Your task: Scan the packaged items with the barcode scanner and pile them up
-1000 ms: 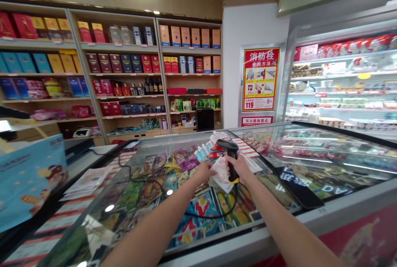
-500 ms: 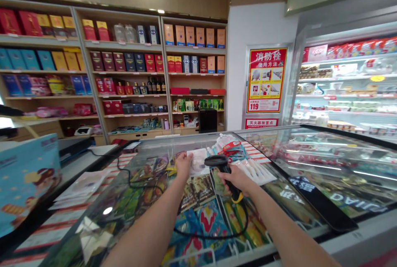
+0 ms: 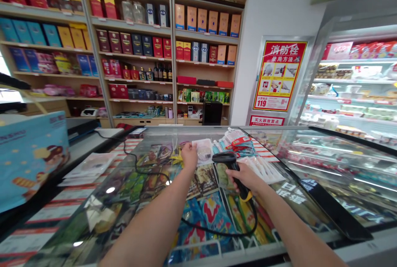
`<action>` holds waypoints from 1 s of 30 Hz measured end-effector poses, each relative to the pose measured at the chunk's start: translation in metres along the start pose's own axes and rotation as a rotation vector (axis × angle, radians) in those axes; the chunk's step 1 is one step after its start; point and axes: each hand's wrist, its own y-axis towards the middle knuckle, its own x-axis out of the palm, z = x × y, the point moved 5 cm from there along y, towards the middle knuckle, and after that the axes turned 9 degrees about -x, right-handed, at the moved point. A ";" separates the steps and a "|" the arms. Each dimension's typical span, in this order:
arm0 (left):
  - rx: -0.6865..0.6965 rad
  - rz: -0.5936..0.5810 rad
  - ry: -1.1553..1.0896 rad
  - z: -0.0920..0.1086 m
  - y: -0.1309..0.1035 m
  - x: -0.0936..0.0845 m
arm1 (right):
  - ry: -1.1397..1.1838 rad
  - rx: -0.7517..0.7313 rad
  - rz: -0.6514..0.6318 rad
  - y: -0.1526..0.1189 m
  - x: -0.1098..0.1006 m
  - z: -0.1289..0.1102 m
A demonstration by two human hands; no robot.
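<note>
My left hand [image 3: 189, 156] pinches the left edge of a small white see-through packet [image 3: 203, 149], held over the freezer's glass top; a barcode shows at its lower right. My right hand [image 3: 244, 178] is wrapped round the handle of a black barcode scanner [image 3: 225, 158] with a yellow trim at its base. The scanner's head points left, close to the packet's right side and apart from it. Its black cable [image 3: 217, 231] loops below both hands. Just right of the scanner, several flat white packets [image 3: 263, 170] lie in a row.
Behind them is a heap of red, blue and white packages [image 3: 238, 143]. More flat packets [image 3: 89, 166] are stacked at left beside a blue bag [image 3: 32, 159]. Frozen goods show under the glass. A black strip [image 3: 336, 209] lies at right. Shelves of boxes [image 3: 133, 43] stand behind.
My view has tilted downward and turned a little left. The packet's barcode now shows more clearly. Both hands keep their holds, with the scanner still beside the packet.
</note>
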 end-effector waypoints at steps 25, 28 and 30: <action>-0.040 0.154 -0.026 0.029 0.025 -0.092 | 0.129 -0.036 -0.109 0.008 0.069 -0.023; -0.028 0.219 0.044 0.034 0.035 -0.145 | 0.118 -0.047 -0.170 0.012 0.107 -0.033; -0.022 0.244 0.084 0.035 0.042 -0.179 | 0.099 -0.051 -0.215 0.014 0.137 -0.040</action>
